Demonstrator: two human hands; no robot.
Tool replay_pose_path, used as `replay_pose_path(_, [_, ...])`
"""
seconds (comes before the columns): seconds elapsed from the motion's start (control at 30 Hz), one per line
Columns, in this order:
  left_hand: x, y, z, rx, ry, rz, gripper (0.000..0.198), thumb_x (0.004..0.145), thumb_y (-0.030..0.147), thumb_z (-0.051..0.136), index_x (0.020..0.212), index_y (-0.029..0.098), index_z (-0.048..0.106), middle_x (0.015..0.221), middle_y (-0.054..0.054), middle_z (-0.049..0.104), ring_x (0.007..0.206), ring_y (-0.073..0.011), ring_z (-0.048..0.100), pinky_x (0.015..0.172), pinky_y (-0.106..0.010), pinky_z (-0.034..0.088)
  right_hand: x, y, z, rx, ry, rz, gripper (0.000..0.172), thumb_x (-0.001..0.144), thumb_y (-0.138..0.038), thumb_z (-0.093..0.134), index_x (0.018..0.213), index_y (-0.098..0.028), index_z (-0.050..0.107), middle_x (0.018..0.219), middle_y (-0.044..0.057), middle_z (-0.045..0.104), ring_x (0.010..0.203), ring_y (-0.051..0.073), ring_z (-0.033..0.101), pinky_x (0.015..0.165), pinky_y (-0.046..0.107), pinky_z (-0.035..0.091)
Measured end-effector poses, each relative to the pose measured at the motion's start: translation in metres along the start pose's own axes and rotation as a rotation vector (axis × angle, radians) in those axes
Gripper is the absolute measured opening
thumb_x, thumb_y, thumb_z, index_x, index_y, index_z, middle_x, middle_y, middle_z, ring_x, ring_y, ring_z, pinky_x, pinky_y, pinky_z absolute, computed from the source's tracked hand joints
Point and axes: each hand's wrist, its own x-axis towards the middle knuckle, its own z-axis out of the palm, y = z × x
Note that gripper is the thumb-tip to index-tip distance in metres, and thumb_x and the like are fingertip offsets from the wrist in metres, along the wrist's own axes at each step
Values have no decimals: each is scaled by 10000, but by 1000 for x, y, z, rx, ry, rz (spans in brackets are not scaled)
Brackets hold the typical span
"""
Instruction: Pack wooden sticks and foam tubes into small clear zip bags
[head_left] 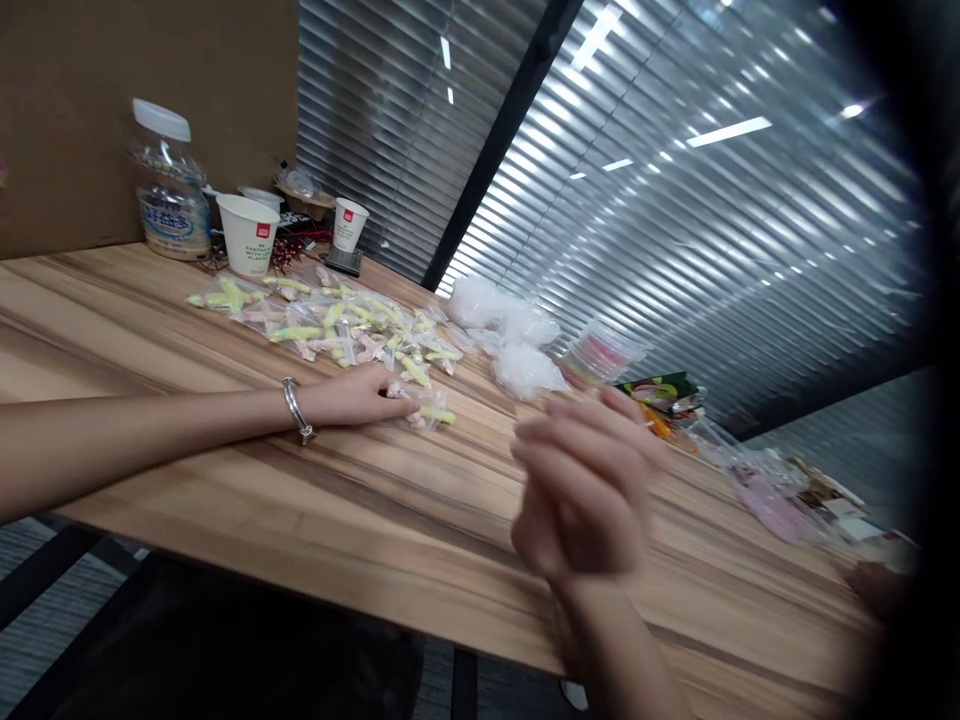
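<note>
My left hand [358, 396] reaches across the wooden table [225, 480] with a silver bracelet on its wrist. Its fingers press on a small clear packet [424, 410] holding yellow and pink pieces, at the near end of a row of several like packets [330, 320]. My right hand [585, 485] hovers above the table nearer to me, blurred by motion, fingers loosely curled. I cannot make out anything in it.
A plastic jar with a white lid [166, 182], two white paper cups [248, 233] [349, 224] and small clutter stand at the far left. White puffy bags [517, 345], a clear round tub [604, 352] and coloured wrappers [664, 392] lie to the right. Window blinds run behind.
</note>
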Motion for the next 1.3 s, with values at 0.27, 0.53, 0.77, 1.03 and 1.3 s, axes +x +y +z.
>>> replay_pose_path(0.27, [1, 5, -4, -128, 41, -183, 408, 745, 525, 587, 601, 143, 578, 490, 34, 442, 476, -101, 357, 469, -220, 235, -23, 53, 85, 143, -335, 481, 348, 899, -243, 410, 1235, -180, 470, 1182, 114, 554, 1117, 247, 486, 962, 426, 378])
replay_pose_path(0.53, [2, 5, -5, -295, 30, -148, 347, 731, 468, 626, 792, 129, 667, 759, -26, 668, 669, -156, 551, 578, -222, 384, -40, 48, 106, 746, -345, 901, 189, 864, -339, 484, 981, -199, 534, 705, 1, 580, 602, 137, 512, 582, 255, 407])
replay_pose_path(0.77, [7, -5, -5, -585, 3, -120, 331, 739, 436, 670, 792, 115, 608, 745, -56, 675, 660, -150, 610, 584, -237, 462, -33, 51, 99, 967, 215, 1191, 234, 794, -399, 594, 787, -190, 489, 579, -60, 427, 507, 70, 388, 492, 193, 308])
replay_pose_path(1.03, [3, -3, -4, -633, -47, -126, 401, 722, 381, 726, 959, 164, 486, 681, -29, 657, 544, -136, 645, 443, -180, 485, -32, 51, 97, 1016, 348, 1243, 240, 757, -381, 628, 757, -195, 477, 582, -65, 402, 501, 68, 370, 492, 196, 316])
replay_pose_path(1.3, [2, -2, -4, -663, -53, -105, 389, 788, 434, 648, 1035, 203, 455, 567, 29, 579, 488, -122, 609, 389, -154, 458, -35, 50, 98, 967, 319, 1218, 239, 779, -387, 608, 758, -194, 470, 580, -63, 379, 501, 75, 356, 483, 202, 294])
